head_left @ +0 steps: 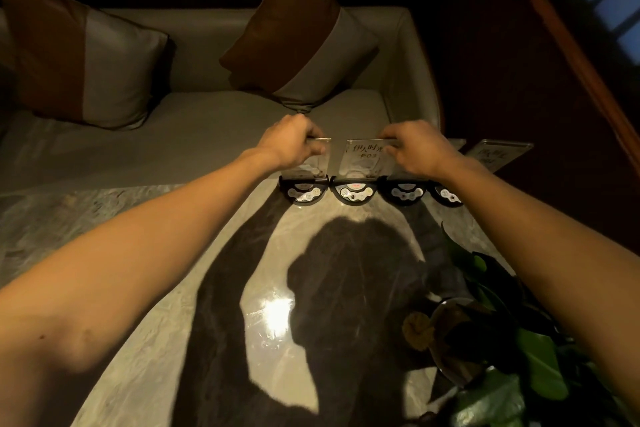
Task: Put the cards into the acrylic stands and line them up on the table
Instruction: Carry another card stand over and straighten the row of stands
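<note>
- Left of the plant (512,340), at the marble table's (104,218) far edge, the left hand (294,142) pinches the top of the leftmost acrylic stand (304,180); its card cannot be made out
- Beside it, the right hand (415,149) grips the top of the second stand (356,166), card (363,152) inside; both stand upright on black bases
- Two more stands (498,152) continue the row; beyond the plant, a sofa (207,135) holds two cushions (298,31)
</note>
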`<act>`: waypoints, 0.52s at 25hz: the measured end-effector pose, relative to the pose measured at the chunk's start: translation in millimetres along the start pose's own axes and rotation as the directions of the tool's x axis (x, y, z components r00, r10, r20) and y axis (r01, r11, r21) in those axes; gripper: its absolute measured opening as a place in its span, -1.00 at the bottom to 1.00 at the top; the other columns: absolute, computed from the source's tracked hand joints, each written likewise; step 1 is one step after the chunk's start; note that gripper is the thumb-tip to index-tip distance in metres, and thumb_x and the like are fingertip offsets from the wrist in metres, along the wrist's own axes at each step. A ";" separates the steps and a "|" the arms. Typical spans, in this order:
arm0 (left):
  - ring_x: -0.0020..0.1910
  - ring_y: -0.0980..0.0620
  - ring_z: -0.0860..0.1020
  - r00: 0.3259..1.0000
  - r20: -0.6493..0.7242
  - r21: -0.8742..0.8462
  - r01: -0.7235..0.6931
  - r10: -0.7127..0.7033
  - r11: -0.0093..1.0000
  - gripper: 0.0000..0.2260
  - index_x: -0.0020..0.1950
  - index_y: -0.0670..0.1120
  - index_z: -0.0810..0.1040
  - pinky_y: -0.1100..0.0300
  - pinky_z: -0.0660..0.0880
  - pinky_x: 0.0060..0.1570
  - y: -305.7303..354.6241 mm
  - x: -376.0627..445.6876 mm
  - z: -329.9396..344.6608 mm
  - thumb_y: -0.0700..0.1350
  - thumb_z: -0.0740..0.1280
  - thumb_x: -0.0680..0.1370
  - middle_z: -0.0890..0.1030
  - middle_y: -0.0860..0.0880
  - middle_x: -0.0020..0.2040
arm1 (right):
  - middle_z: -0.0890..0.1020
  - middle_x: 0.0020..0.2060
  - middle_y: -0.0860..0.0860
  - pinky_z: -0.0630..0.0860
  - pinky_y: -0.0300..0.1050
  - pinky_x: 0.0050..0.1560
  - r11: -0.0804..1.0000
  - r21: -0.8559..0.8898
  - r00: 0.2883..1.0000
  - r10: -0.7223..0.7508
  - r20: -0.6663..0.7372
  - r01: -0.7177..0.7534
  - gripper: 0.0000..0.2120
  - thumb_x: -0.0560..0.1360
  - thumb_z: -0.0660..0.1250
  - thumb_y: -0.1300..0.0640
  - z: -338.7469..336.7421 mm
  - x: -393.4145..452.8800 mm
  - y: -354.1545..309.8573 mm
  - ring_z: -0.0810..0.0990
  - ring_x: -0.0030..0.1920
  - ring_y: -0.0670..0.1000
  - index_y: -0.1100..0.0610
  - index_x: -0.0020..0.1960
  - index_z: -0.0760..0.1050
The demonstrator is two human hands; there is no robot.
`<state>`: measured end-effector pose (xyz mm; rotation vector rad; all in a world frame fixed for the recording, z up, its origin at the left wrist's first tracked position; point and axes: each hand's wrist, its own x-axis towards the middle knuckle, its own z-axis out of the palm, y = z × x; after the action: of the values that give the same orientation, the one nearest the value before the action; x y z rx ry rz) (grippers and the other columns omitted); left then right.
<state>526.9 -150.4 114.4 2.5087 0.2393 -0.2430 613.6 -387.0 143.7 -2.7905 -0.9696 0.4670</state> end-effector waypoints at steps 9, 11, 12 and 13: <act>-0.08 0.05 0.60 1.000 -0.001 -0.035 -0.021 0.021 0.999 -0.89 0.02 0.05 0.73 0.13 0.43 -0.08 -5.1 1.6 3.4 -0.01 0.47 0.53 0.70 0.04 -0.12 | 0.69 0.17 0.11 0.55 0.09 0.20 0.997 0.077 1.000 0.015 -0.016 -0.014 -0.74 0.64 0.29 0.15 3.1 2.4 0.6 0.62 0.20 0.12 0.10 0.30 0.59; -0.15 0.07 0.56 1.000 0.009 -0.024 -0.027 0.028 0.999 -0.93 -0.03 0.01 0.73 0.14 0.42 -0.11 -3.5 2.1 1.3 -0.03 0.48 0.53 0.67 -0.02 -0.18 | 0.69 0.16 0.11 0.56 0.12 0.20 0.995 0.102 0.999 0.026 -0.019 -0.024 -0.75 0.64 0.29 0.14 3.9 1.1 0.1 0.62 0.20 0.13 0.09 0.28 0.60; -0.14 0.06 0.57 0.999 0.024 -0.011 -0.038 0.038 0.999 -0.93 -0.03 0.00 0.73 0.12 0.45 -0.09 -1.4 1.9 -0.2 -0.05 0.48 0.52 0.67 -0.02 -0.18 | 0.69 0.17 0.11 0.57 0.12 0.20 0.993 0.114 0.999 0.032 -0.019 -0.029 -0.75 0.64 0.29 0.14 4.2 -0.1 0.2 0.62 0.20 0.13 0.09 0.28 0.60; -0.10 0.04 0.60 0.998 0.041 0.002 -0.047 0.047 0.999 -0.91 -0.01 0.00 0.73 0.09 0.49 -0.05 -0.1 1.9 -1.3 -0.05 0.48 0.52 0.70 0.00 -0.14 | 0.69 0.17 0.11 0.57 0.12 0.20 0.991 0.127 0.999 0.038 -0.017 -0.036 -0.75 0.64 0.29 0.14 5.0 -0.7 0.4 0.62 0.20 0.12 0.09 0.29 0.60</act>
<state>528.8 -149.4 115.0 2.5059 0.1636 -0.2751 611.6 -387.6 139.1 -2.6981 -0.8541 0.4874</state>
